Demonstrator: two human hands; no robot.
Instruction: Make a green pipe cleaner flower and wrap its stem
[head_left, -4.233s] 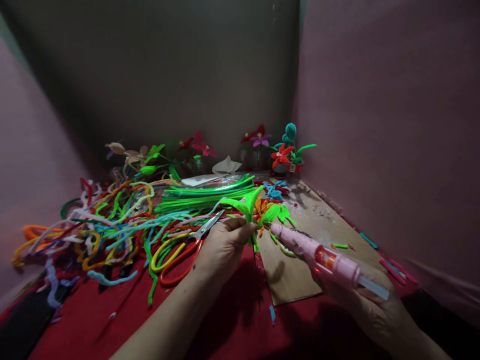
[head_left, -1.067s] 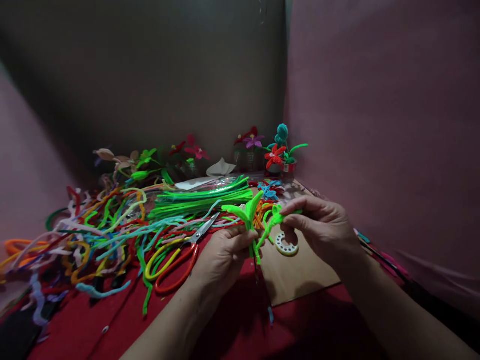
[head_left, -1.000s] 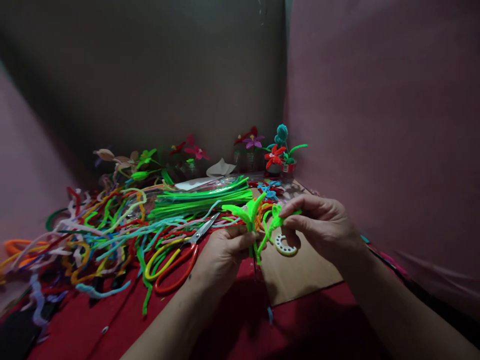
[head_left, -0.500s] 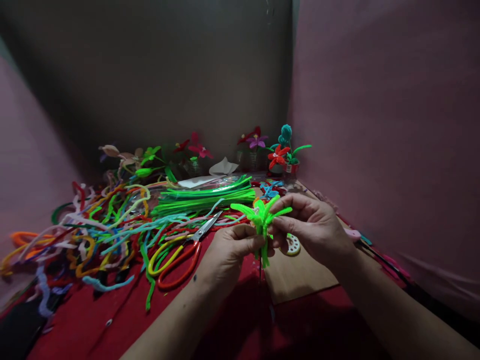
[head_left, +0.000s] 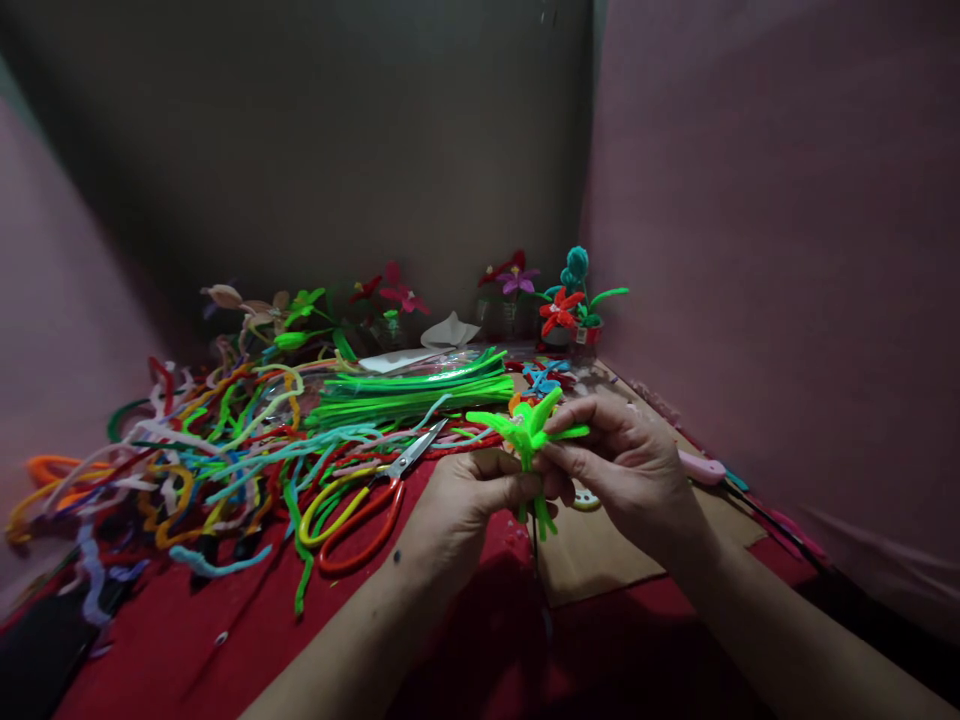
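Observation:
A bright green pipe-cleaner flower (head_left: pixel 529 430) is held up near the middle of the view, its petals spread and loose ends hanging below. My left hand (head_left: pixel 469 500) pinches its base between thumb and fingers. On the other side, my right hand (head_left: pixel 619 455) has thumb and forefinger closed on a right-hand petal. A thin dark stem runs down under the flower. Scissors with one yellow and one red handle (head_left: pixel 361 530) lie just left of my left hand, blades partly apart.
Tangled coloured pipe cleaners (head_left: pixel 180 470) cover the left side, with a green bundle (head_left: pixel 412 395) behind. Finished flowers (head_left: pixel 559 310) stand at the back. A brown board (head_left: pixel 600 560) and a pink-handled tool (head_left: pixel 701 466) lie right, on red cloth (head_left: pixel 270 670).
The flower's right petals are spread lower, and its hanging ends are splayed further apart. My right fingers have shifted slightly on the petal. The whole view has moved a little.

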